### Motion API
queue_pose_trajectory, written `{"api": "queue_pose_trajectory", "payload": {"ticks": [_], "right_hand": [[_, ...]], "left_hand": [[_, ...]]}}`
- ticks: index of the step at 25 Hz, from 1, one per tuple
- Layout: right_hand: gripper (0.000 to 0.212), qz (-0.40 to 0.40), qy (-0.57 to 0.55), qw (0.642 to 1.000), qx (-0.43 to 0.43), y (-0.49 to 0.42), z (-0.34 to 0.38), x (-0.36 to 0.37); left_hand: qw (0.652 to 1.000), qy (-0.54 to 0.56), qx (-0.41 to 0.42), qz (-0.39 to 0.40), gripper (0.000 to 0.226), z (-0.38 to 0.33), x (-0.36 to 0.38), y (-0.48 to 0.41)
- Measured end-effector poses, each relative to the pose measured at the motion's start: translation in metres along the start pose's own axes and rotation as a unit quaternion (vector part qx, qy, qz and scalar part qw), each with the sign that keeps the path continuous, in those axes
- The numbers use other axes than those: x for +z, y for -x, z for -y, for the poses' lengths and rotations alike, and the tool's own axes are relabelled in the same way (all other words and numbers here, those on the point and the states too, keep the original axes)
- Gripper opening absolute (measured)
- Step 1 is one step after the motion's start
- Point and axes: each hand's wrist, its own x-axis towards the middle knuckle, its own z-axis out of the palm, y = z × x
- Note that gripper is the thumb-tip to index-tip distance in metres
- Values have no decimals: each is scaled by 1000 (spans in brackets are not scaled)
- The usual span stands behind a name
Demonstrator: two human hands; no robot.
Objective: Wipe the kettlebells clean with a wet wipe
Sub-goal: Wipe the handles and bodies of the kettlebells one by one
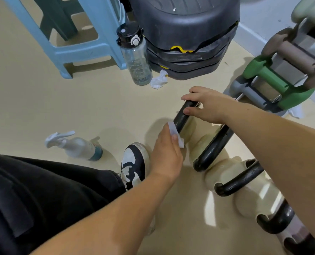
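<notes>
Centre frame: a row of cream kettlebells [224, 170] with black handles runs from the centre down to the lower right corner, standing on a beige floor [42, 100]. The work is on the far kettlebell [191, 126], at the top of the row.

Right hand [208, 105]: wrapped over the top of that bell's handle [181, 117], thumb on the near side, a steadying grip.

Left hand [166, 155]: thumb pinches a folded wet wipe [173, 130], pressed flat against the lower left leg of the handle.

Judgement: this is the handle-wiping step. Cannot tell which bells are already clean.

To do it well:
- Wrap the wipe round the bar rather than dabbing one face.
- Draw it along the whole curve, shifting the right hand off the top so the covered patch gets wiped too.
- Hold the bell firmly so it does not rock into its neighbour, which sits just beside it.
- Refold to a fresh face before the cream body.

Left centre: a spray bottle [75, 146] lies on its side. Upper centre: a crumpled wipe [159, 80] beside a clear water bottle [136, 57].
</notes>
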Motion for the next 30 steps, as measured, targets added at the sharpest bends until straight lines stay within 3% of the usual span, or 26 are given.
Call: {"api": "queue_pose_trajectory", "payload": {"ticks": [4,6,10,13,16,19,23,26,28,30], "right_hand": [[52,-50,-10,999,10,1,9,5],[40,-54,-21,998,23,2,8,6],[37,-44,-34,997,44,5,9,5],[44,-32,-117,991,64,7,9,3],[42,2,-235,966,112,5,11,-9],[48,0,-399,895,198,5,9,-19],[40,-40,-453,858,239,-1,2,-19],[48,-131,-433,853,260,3,-13,-20],[61,-177,-345,878,280,15,-25,-19],[55,-178,-237,918,263,24,-35,-16]], "left_hand": [[981,-176,70,50,36,-36,-6,-60],[968,-221,87,86,43,-40,-12,-75],[970,-197,127,57,52,-16,-13,-63],[979,-169,106,43,63,7,-6,-37],[980,-185,68,26,65,27,-14,-16],[962,-241,125,26,60,-1,-17,-39],[911,-377,116,116,59,-82,6,-105],[826,-513,111,207,57,-122,28,-142],[761,-590,120,243,49,-137,39,-154],[729,-620,129,260,39,-141,48,-158]]}}
